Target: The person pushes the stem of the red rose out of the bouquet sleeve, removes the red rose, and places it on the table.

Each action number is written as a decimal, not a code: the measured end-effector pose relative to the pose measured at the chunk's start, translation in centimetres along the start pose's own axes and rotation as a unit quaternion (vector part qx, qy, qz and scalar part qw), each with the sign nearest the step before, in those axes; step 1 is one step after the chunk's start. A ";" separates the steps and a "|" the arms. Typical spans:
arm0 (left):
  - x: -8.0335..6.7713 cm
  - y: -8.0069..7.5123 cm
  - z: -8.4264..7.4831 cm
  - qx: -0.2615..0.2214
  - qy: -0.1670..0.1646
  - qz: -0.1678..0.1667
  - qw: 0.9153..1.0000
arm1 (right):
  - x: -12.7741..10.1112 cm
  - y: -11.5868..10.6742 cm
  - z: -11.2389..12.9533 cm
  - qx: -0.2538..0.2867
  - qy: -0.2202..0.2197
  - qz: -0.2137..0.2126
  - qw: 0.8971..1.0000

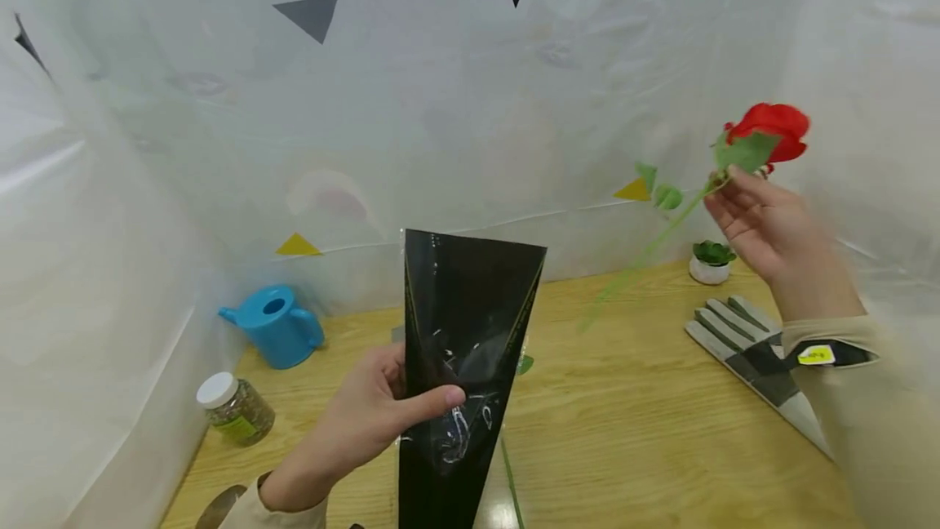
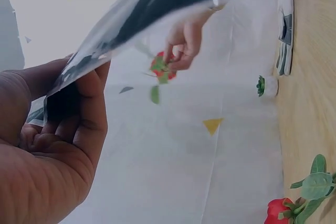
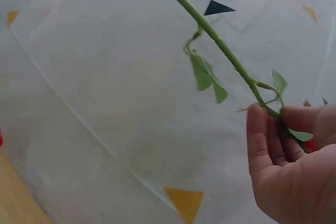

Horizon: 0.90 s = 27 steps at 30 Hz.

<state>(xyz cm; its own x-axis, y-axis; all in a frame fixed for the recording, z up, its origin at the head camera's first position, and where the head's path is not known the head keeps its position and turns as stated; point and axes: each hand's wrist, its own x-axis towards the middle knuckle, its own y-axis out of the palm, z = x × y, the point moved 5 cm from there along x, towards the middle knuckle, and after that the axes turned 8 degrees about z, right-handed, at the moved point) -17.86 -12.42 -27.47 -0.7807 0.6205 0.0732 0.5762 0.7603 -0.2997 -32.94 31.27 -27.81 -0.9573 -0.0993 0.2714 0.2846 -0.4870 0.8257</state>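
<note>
My left hand (image 1: 370,415) grips a black flower sleeve (image 1: 473,308) with clear plastic on its front, thumb across the front and fingers behind. The sleeve stands nearly upright, wide end up. Off to the right, my right hand (image 1: 778,227) pinches a red rose (image 1: 786,125) by its stem just under the bloom, raised above the table. Its green stem (image 3: 223,45) slants down to the left in the head view, with leaves along it. A second red rose (image 2: 277,211) lies on the table; the sleeve mostly hides it in the head view.
A blue watering can (image 1: 282,329) and a white-lidded jar (image 1: 238,408) stand at the left of the wooden table (image 1: 624,415). At the right are a small potted succulent (image 1: 711,262) and a grey-and-white glove (image 1: 764,366). White sheeting (image 1: 470,121) hangs behind.
</note>
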 end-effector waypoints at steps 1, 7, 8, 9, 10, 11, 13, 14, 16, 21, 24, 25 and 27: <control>-0.1 -0.1 -0.1 -0.002 0.000 -0.003 1.000 | 0.0 0.0 -1.0 -0.058 0.024 0.015 0.998; -0.2 -0.2 0.0 -0.004 -0.008 -0.008 1.000 | -0.5 -1.5 -8.5 -0.364 0.176 0.083 0.911; -0.2 -0.3 0.1 -0.002 -0.010 -0.008 1.000 | -0.6 -2.0 -9.7 -0.405 0.196 0.089 0.888; -0.1 -0.2 0.1 -0.003 -0.010 -0.006 1.000 | -0.7 -2.4 -10.9 -0.445 0.213 0.093 0.865; -0.1 -0.2 0.1 -0.002 -0.010 -0.005 1.000 | -0.8 -2.8 -11.9 -0.480 0.224 0.097 0.842; -0.1 -0.2 0.1 -0.001 -0.010 -0.005 1.000 | -0.9 -3.1 -12.8 -0.504 0.234 0.099 0.826; -0.1 -0.2 0.2 -0.007 -0.010 -0.002 1.000 | -1.0 -3.9 -14.5 -0.533 0.246 0.104 0.803; -0.1 -0.2 0.2 -0.012 -0.010 0.000 1.000 | -1.0 -4.2 -15.3 -0.542 0.249 0.107 0.795; -0.2 -0.2 0.3 -0.019 -0.010 0.002 1.000 | -1.0 -4.8 -16.7 -0.554 0.256 0.114 0.784; -0.3 -0.1 0.3 -0.014 -0.011 0.000 1.000 | -1.1 -5.6 -19.6 -0.565 0.267 0.135 0.769; -0.3 0.0 0.3 -0.017 -0.014 0.001 1.000 | -1.0 -5.6 -20.8 -0.581 0.269 0.149 0.754; -0.3 0.0 0.3 -0.020 -0.015 0.002 1.000 | -0.9 -5.7 -21.2 -0.590 0.269 0.151 0.746; -0.2 -0.1 0.2 -0.024 -0.015 0.003 1.000 | -0.7 -5.7 -21.8 -0.603 0.269 0.156 0.735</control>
<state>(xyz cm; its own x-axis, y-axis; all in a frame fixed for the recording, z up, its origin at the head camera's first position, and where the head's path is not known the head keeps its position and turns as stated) -17.78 -12.66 -27.70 -0.7839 0.6194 0.0419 0.5911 0.7653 -0.2549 -35.00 15.23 -43.49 -0.8286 -0.5401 -0.1474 0.5535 -0.7507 -0.3607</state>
